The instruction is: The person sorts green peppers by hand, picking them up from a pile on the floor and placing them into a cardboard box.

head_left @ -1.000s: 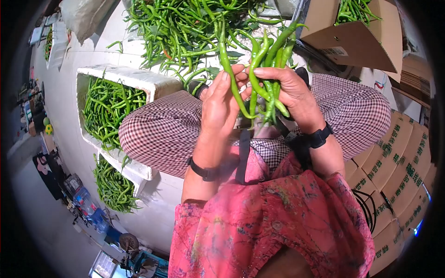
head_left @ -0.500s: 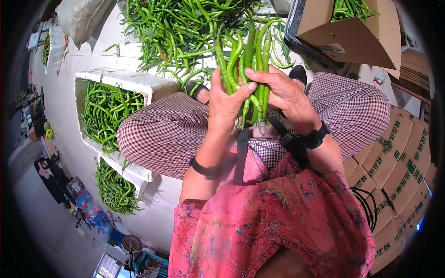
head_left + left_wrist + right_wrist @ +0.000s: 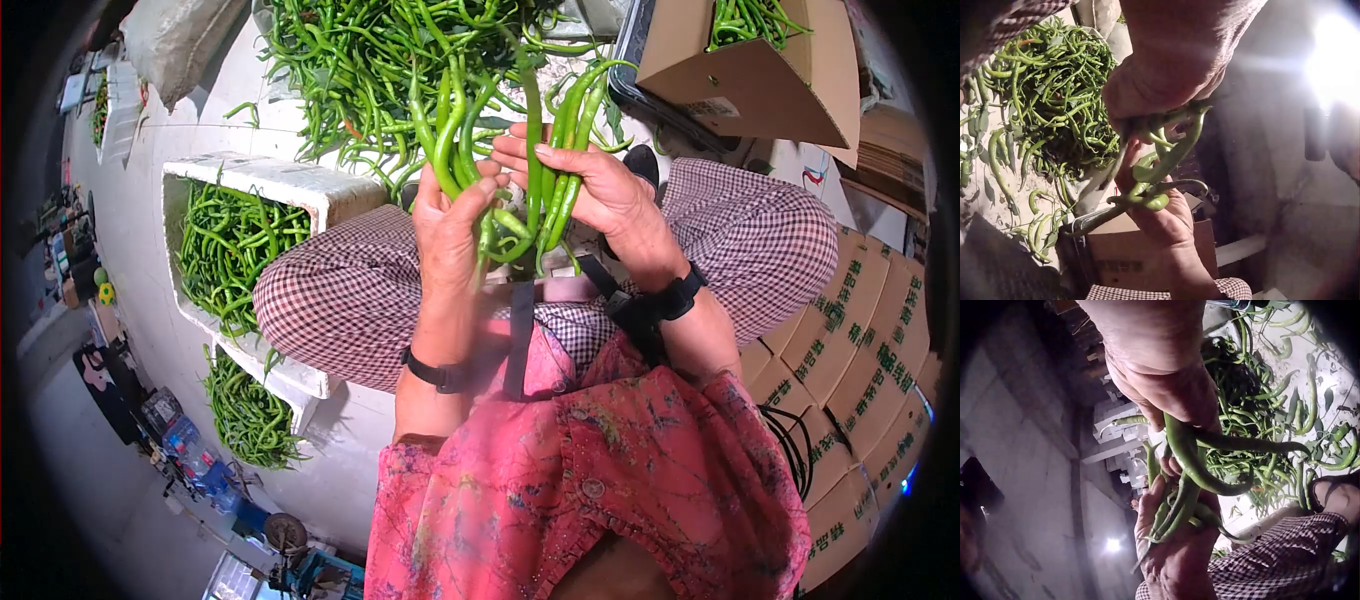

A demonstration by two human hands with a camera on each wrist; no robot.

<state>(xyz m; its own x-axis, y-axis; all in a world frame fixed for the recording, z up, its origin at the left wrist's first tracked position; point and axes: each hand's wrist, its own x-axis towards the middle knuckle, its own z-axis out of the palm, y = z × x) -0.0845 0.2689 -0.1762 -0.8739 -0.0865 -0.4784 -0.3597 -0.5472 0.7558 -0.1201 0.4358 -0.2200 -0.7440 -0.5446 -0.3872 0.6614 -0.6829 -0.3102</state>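
Observation:
Several long green peppers (image 3: 447, 130) are gripped in the left hand (image 3: 450, 225), its thumb folded across them. Beside it the right hand (image 3: 605, 190) holds another bunch of peppers (image 3: 565, 185) under its thumb, other fingers reaching toward the left hand. The two bunches stand apart at the top, with curled pepper ends between the hands lower down. In the left wrist view, peppers (image 3: 1175, 153) stick out below the left hand (image 3: 1166, 62), with the right hand (image 3: 1166, 219) beyond. The right wrist view shows peppers (image 3: 1188, 456) hanging from the right hand (image 3: 1160, 369).
A large heap of green peppers (image 3: 350, 70) lies on the floor ahead. White foam boxes (image 3: 340, 190) with peppers stand at the left. An open cardboard box (image 3: 750, 90) with peppers is at the upper right, flattened printed cartons (image 3: 850, 330) at the right. Crossed legs (image 3: 340, 290) flank the hands.
The hands came together around one bunch, then moved apart slightly. The left hand has shifted left with several peppers, while the right hand keeps the others.

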